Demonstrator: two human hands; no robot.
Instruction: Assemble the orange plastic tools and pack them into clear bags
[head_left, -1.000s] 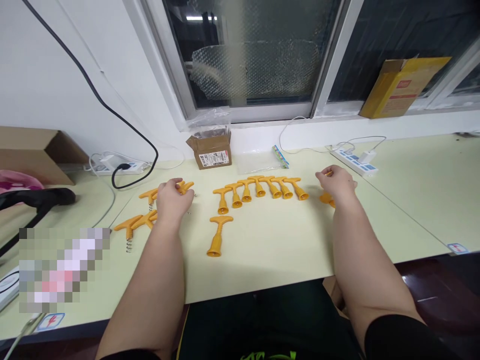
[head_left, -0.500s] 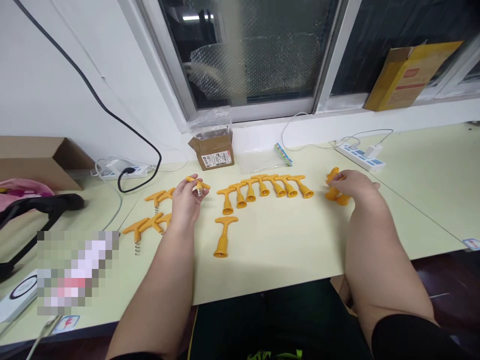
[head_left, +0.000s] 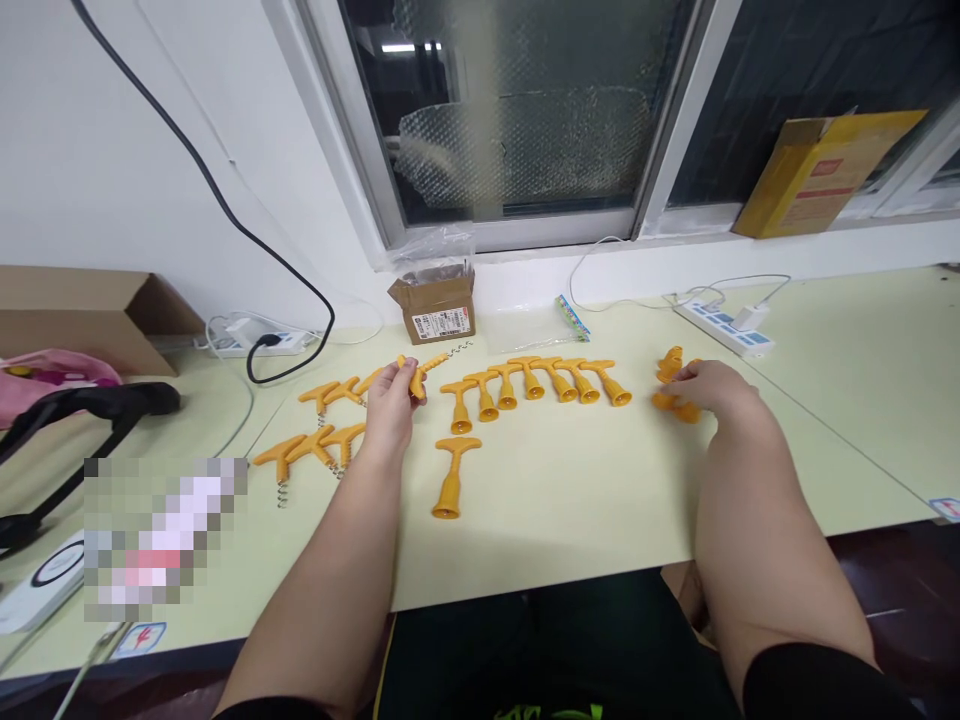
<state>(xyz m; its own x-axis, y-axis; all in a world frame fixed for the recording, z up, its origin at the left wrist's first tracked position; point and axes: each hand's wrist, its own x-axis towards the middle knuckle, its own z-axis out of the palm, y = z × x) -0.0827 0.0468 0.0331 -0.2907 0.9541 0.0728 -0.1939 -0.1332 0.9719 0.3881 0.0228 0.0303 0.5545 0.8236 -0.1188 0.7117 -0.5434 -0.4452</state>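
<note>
My left hand [head_left: 391,398] is closed round the yellow T-shaped handle of a corkscrew [head_left: 433,364], its metal spiral pointing to the upper right. Left of that hand lie several yellow corkscrews [head_left: 281,458] with bare spirals, in two rows. Between my hands, several corkscrews with bell-shaped yellow ends [head_left: 533,380] form a curved row. One more belled corkscrew [head_left: 450,480] lies nearer to me. At the right, my right hand [head_left: 712,388] has its fingers closed at a yellow plastic piece [head_left: 670,363] in a small cluster; the fingers partly hide it.
Behind the rows stand a small cardboard box [head_left: 440,310] and a clear plastic bag [head_left: 521,327]. A power strip [head_left: 724,326] lies at the back right, another power strip [head_left: 281,343] at the back left. A black frame-like object [head_left: 112,420] and a white device [head_left: 49,580] are at far left.
My left hand has turned the corkscrew, so its spiral now points to the upper right instead of down. My right hand stays by the yellow cluster. The view has shifted slightly.
</note>
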